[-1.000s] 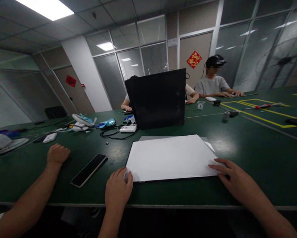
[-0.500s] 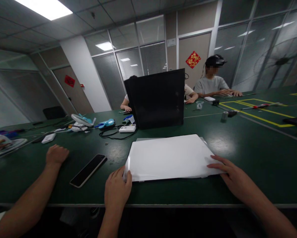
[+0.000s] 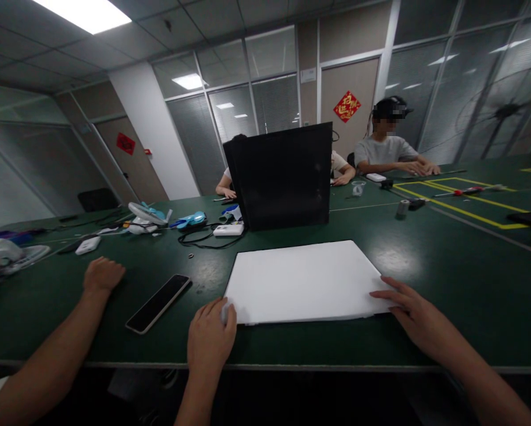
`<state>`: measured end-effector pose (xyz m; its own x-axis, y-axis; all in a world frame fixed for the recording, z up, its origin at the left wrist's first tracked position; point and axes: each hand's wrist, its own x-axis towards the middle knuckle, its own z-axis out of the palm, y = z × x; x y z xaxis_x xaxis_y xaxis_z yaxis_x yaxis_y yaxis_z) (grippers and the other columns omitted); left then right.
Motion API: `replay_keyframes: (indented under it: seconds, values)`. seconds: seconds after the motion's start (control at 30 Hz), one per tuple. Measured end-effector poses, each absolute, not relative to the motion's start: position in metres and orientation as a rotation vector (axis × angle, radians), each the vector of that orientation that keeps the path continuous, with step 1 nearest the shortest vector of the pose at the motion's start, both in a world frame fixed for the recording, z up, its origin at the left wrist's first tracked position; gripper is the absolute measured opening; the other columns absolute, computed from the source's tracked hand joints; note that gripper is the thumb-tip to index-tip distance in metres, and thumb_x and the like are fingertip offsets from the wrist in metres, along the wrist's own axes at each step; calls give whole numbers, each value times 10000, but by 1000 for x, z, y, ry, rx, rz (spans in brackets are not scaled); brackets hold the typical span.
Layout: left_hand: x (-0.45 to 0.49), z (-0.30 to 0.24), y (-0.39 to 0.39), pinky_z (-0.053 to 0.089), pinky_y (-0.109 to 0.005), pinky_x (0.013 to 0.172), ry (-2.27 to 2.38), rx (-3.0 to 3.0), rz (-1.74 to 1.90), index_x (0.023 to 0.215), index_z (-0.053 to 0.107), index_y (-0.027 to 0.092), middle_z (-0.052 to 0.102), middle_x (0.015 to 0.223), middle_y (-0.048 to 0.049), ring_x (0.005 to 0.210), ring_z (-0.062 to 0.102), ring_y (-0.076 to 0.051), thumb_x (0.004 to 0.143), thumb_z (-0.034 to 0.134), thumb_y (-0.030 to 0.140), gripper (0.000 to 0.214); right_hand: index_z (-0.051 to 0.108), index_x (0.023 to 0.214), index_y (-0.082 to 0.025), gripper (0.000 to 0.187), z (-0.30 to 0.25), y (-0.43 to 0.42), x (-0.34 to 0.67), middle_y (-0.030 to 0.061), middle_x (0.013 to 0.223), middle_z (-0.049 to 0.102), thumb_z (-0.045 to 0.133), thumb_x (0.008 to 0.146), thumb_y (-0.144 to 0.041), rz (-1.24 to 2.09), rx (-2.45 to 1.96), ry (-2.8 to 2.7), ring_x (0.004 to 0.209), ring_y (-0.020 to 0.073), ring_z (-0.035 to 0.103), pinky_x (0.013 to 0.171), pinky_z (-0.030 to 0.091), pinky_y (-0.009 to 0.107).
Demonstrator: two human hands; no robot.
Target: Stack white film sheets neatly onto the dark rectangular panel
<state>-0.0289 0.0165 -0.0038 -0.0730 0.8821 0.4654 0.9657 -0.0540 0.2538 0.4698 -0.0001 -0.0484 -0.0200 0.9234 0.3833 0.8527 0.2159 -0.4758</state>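
Note:
A white sheet lies flat on a thin dark-edged panel on the table in front of me. My left hand is closed at its near left corner, thumb and fingers pinching the edge, where a bit of translucent film shows. My right hand holds the near right corner, with fingertips on top of the sheet and the rest of the hand beside the edge. The undersides of both grips are hidden.
A phone lies left of my left hand, near another person's forearm and fist. Beyond the sheet stands a large black panel. Cables, a white box and a small fan lie left. A screwdriver lies at right.
The top sheet, skewed and lifted at its edges before, now lies flatter and lines up with the panel below. My hands stay at the same corners.

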Motion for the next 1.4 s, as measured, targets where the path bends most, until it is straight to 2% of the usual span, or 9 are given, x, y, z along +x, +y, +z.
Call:
replay_keyframes:
  seconds: [0.17, 0.4, 0.57, 0.8, 0.97, 1.07, 1.2, 1.4]
  values:
    - [-29, -6, 17, 471, -492, 1162, -2037, -2017, -776, 1174, 814, 142, 791, 1275, -156, 1221, 707, -331, 1026, 445, 366, 456, 701, 1398, -393, 497, -48, -2, 464, 27, 1629, 461, 430, 1034, -596, 102, -1650, -1937, 1405, 337, 544, 1210, 455, 646]
    - [-29, -6, 17, 477, -470, 1159, -2017, -2014, -748, 1164, 818, 173, 794, 1271, -147, 1227, 715, -317, 1025, 455, 362, 433, 689, 1426, -367, 606, -41, -7, 458, 45, 1620, 473, 441, 1024, -746, 31, -1667, -1983, 1489, 355, 451, 1248, 382, 678]
    - [-30, -9, 18, 470, -453, 1159, -2000, -2015, -715, 1175, 809, 179, 785, 1296, -141, 1240, 706, -313, 1026, 455, 376, 432, 661, 1460, -367, 666, -41, -6, 457, 41, 1630, 453, 376, 1037, -796, 14, -1679, -2011, 1531, 325, 395, 1271, 346, 663]
    - [-32, -11, 19, 458, -470, 1172, -2000, -2026, -668, 1235, 796, 157, 764, 1347, -148, 1284, 677, -327, 1035, 464, 408, 462, 617, 1501, -389, 676, -45, -6, 458, 22, 1650, 423, 353, 1043, -809, -14, -1715, -2011, 1548, 300, 367, 1269, 359, 647]
    - [-31, -10, 19, 440, -471, 1190, -2008, -2031, -660, 1264, 783, 127, 757, 1357, -158, 1292, 669, -330, 1036, 458, 403, 484, 580, 1544, -341, 761, -46, -4, 456, 41, 1670, 394, 333, 1022, -838, -26, -1742, -1987, 1557, 297, 351, 1282, 355, 618]
    - [-31, -8, 18, 453, -456, 1170, -2016, -2021, -677, 1296, 758, 121, 753, 1358, -158, 1278, 673, -326, 1039, 445, 395, 489, 620, 1513, -245, 862, -46, -3, 455, 114, 1622, 460, 283, 1006, -856, -48, -1805, -1907, 1537, 346, 381, 1272, 364, 646]
    - [-29, -5, 16, 475, -450, 1130, -2026, -2005, -701, 1302, 739, 137, 763, 1327, -147, 1225, 690, -325, 1043, 436, 385, 469, 659, 1431, -117, 940, -42, -5, 456, 189, 1465, 602, 227, 1005, -835, -73, -1894, -1765, 1442, 398, 498, 1246, 404, 666]
    - [-28, -6, 15, 486, -456, 1107, -2029, -1998, -718, 1290, 741, 155, 782, 1283, -129, 1215, 694, -332, 1050, 440, 375, 443, 713, 1335, -166, 804, -34, -13, 455, 142, 1249, 722, 283, 1023, -770, -53, -1941, -1690, 1082, 372, 713, 1051, 585, 604]
